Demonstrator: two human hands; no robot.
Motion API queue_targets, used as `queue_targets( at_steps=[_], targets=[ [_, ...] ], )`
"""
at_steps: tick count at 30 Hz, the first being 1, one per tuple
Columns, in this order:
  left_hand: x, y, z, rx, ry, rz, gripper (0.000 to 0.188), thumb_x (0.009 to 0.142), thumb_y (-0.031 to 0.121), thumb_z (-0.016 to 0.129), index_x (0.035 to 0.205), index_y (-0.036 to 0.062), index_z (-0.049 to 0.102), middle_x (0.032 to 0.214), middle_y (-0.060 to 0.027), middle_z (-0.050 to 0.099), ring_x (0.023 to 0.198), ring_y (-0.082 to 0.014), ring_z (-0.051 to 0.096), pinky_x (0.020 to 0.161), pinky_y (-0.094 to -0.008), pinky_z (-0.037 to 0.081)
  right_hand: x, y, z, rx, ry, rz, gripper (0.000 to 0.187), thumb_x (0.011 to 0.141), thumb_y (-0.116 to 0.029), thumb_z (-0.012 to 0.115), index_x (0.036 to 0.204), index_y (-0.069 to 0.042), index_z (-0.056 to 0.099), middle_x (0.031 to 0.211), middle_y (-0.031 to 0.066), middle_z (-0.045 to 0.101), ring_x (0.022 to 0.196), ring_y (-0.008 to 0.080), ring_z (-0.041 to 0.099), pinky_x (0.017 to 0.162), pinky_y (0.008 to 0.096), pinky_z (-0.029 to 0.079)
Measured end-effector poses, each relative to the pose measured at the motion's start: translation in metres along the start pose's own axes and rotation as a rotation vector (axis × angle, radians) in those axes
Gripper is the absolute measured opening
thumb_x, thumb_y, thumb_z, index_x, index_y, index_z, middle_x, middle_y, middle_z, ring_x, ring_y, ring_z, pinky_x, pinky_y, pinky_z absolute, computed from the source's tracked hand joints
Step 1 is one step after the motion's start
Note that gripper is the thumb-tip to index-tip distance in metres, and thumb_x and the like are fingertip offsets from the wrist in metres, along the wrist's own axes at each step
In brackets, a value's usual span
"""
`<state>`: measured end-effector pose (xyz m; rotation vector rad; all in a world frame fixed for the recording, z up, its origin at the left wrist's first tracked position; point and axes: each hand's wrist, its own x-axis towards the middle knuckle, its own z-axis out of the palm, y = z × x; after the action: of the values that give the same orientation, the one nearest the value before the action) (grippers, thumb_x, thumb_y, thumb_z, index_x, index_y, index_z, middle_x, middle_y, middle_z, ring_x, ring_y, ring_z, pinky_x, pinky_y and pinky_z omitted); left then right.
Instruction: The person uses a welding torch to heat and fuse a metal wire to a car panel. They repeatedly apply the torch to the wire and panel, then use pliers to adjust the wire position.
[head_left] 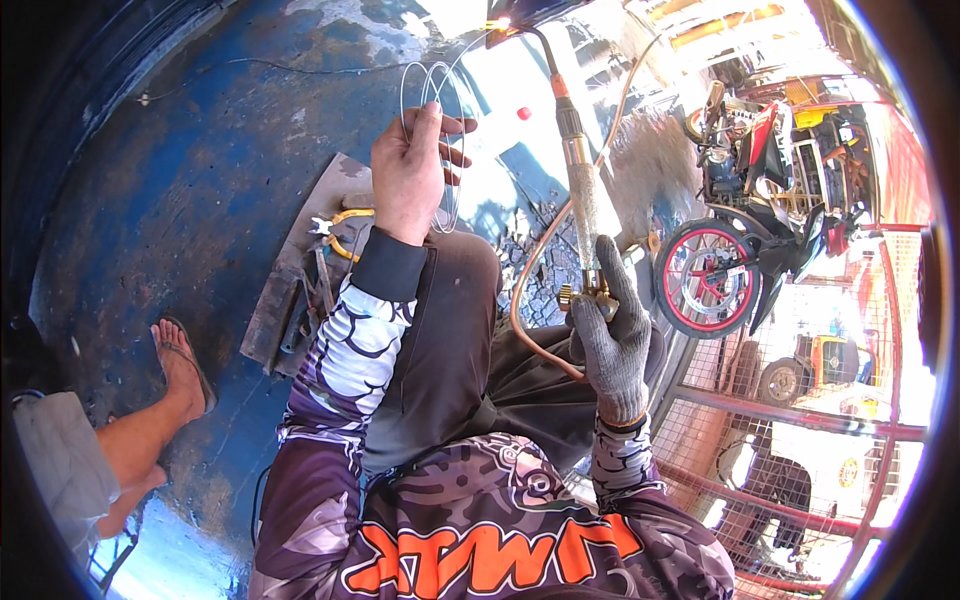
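My bare left hand [408,180] is closed on a loose coil of thin silvery wire [437,65], with loops standing above and beside the fingers. One end of the wire runs up and right to a bright orange glow [498,24] at the top edge. In a grey knit glove, my right hand [612,345] grips a gas torch [581,180] low down, beside its brass valve knobs [567,297]. The torch points away from me, and its bent tip reaches that glow at the edge of a dark piece [535,12]. Glare hides detail there.
A brown hose [528,270] curves beside the torch. Yellow-handled pliers [340,228] and other tools lie on a metal plate [268,318] left of my knee. Another person's sandalled foot [180,365] is at far left. A motorcycle [735,260] and mesh fence [800,455] stand right.
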<state>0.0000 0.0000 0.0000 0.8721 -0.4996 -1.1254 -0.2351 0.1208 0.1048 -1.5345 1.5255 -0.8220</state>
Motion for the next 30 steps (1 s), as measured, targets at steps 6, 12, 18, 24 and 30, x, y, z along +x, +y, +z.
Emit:
queue_targets(
  at_steps=[6,12,18,24,30],
  targets=[
    [-0.0013,-0.0002,-0.0029,0.005,-0.001,-0.006,0.034,0.110,0.034,0.054,0.092,0.0058,0.063,0.096,-0.0118,0.079,0.059,-0.0125,0.069,0.048,-0.0229,0.048,-0.0011,0.0043,0.0010,-0.008,0.005,-0.007,0.068,0.093,0.002,0.067,0.156,0.005,0.042,0.156,0.0207,0.052,0.140,0.0219,0.052,0.113,0.0355,0.045],
    [-0.0012,-0.0001,-0.0021,-0.001,0.003,-0.003,0.034,0.110,0.033,0.054,0.092,0.0058,0.064,0.096,-0.0124,0.079,0.060,-0.0123,0.069,0.047,-0.0232,0.049,-0.0012,0.0063,0.0001,-0.020,0.001,-0.027,0.068,0.095,0.002,0.066,0.158,0.001,0.042,0.131,0.0127,0.058,0.110,0.0127,0.051,0.090,0.0281,0.044],
    [-0.0022,0.0018,-0.0019,0.015,0.008,-0.008,0.034,0.110,0.032,0.054,0.092,0.0055,0.064,0.096,-0.0126,0.079,0.060,-0.0123,0.069,0.047,-0.0235,0.049,-0.0014,0.0035,-0.0011,-0.032,-0.007,-0.019,0.069,0.093,0.003,0.067,0.157,0.004,0.042,0.152,0.0190,0.056,0.128,0.0160,0.058,0.103,0.0301,0.049],
    [-0.0017,0.0025,-0.0009,-0.002,0.013,-0.015,0.034,0.110,0.033,0.055,0.091,0.0057,0.064,0.095,-0.0121,0.079,0.059,-0.0127,0.069,0.047,-0.0235,0.049,-0.0001,0.0021,-0.0004,-0.060,0.001,-0.034,0.069,0.092,0.003,0.067,0.157,0.004,0.043,0.153,0.0197,0.056,0.133,0.0189,0.057,0.107,0.0328,0.048],
    [-0.0010,0.0016,-0.0011,-0.003,0.009,-0.010,0.034,0.109,0.033,0.055,0.092,0.0058,0.064,0.095,-0.0117,0.079,0.059,-0.0125,0.068,0.048,-0.0233,0.048,-0.0009,0.0000,0.0007,-0.030,-0.009,0.007,0.069,0.093,0.003,0.067,0.157,0.004,0.042,0.154,0.0205,0.054,0.136,0.0211,0.055,0.111,0.0342,0.046]
  ],
)
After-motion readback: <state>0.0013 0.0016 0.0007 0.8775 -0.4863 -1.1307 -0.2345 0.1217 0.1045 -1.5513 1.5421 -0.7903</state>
